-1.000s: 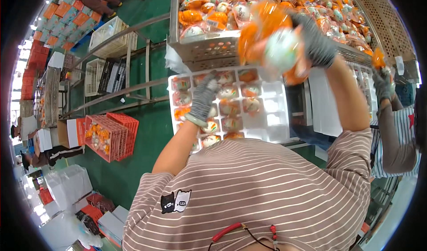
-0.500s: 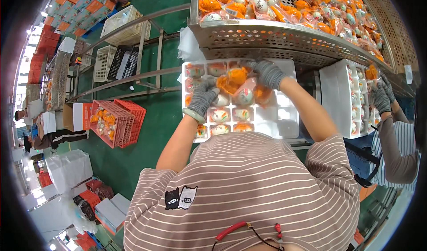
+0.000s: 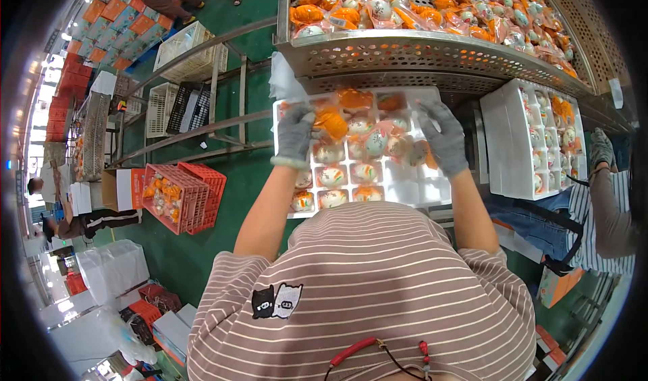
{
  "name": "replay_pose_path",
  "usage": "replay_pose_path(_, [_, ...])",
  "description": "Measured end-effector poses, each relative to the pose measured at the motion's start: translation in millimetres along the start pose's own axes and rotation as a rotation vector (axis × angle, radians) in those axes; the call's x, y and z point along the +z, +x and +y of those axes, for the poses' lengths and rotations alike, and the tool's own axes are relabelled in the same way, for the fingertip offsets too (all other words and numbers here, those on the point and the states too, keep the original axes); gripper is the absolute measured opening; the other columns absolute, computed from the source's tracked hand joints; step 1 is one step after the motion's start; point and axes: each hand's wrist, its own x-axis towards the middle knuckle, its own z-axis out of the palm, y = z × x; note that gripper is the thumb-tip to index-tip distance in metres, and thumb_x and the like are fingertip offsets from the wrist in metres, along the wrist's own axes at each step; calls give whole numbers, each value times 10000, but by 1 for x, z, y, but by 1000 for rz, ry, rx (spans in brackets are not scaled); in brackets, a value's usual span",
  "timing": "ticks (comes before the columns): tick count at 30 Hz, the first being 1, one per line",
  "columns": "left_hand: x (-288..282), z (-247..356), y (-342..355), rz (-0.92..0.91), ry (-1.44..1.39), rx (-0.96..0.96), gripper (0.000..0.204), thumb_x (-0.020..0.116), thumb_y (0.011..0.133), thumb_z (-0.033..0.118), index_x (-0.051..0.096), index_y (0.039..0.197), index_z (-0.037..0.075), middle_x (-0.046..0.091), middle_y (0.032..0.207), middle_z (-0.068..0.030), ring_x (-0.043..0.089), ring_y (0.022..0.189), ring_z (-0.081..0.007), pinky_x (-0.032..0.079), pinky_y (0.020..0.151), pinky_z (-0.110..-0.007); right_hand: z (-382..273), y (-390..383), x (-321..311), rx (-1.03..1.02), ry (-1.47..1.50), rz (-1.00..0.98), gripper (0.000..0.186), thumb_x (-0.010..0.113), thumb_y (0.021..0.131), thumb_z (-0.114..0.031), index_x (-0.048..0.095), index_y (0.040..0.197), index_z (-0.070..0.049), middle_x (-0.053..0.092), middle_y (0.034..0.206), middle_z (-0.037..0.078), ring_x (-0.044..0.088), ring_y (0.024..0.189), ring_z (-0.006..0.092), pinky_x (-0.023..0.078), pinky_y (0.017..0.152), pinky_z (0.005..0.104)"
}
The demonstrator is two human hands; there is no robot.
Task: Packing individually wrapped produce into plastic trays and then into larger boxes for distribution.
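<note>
Below me lies a white foam tray (image 3: 432, 191) with square compartments, many holding clear-wrapped, egg-shaped items with coloured prints. My left hand (image 3: 295, 134), in a grey glove, is over its left side, fingers loosely curved beside an orange-wrapped packet (image 3: 331, 123); the fingertips touch or nearly touch it. Over the right side is my right hand (image 3: 443, 138), also gloved, with fingers apart and nothing gripped. Between the hands, several loose packets lie across the compartments, among them a printed white egg (image 3: 376, 142). Some packets near the right hand are blurred.
Beyond the tray stands a perforated metal bin (image 3: 405, 51) heaped with wrapped packets. At right is another filled foam tray (image 3: 503, 138), beside a co-worker's gloved hand (image 3: 601, 148). Metal rails (image 3: 236, 121) run at left, with red crates (image 3: 177, 199) on the green floor.
Both hands have drawn apart, the right moving right and nearer me, away from the packets. The loose packets have spread out over the tray. The co-worker's hands have pulled back from their tray.
</note>
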Motion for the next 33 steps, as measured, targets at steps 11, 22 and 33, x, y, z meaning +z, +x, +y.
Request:
replay_pose_path(11, [19,45,-98,-514,122,540,125,556,770,-98,574,802,22,617,926,-86,586,904,-201,463,852,-324,-47,-33,39,665,1182,-725,699,672,753,-473,436,1269,-65,557,1081,124,599,894,231,536,694,310])
replay_pose_path(22, [-6,-15,-89,-616,893,610,276,576,782,-1,621,1049,51,610,1069,-113,565,1032,-264,441,911,-357,-47,-63,-43,-48,-909,-838,446,657,743,-290,531,1145,-145,581,1008,67,552,1008,220,365,899,428])
replay_pose_path(33, [72,-28,-47,-468,1027,670,647,718,720,286,451,1262,54,514,1205,-173,485,1132,-309,376,977,-397,41,-86,19,-425,-629,-393,318,622,765,-255,621,1083,-238,584,1073,-15,496,1059,196,304,946,465])
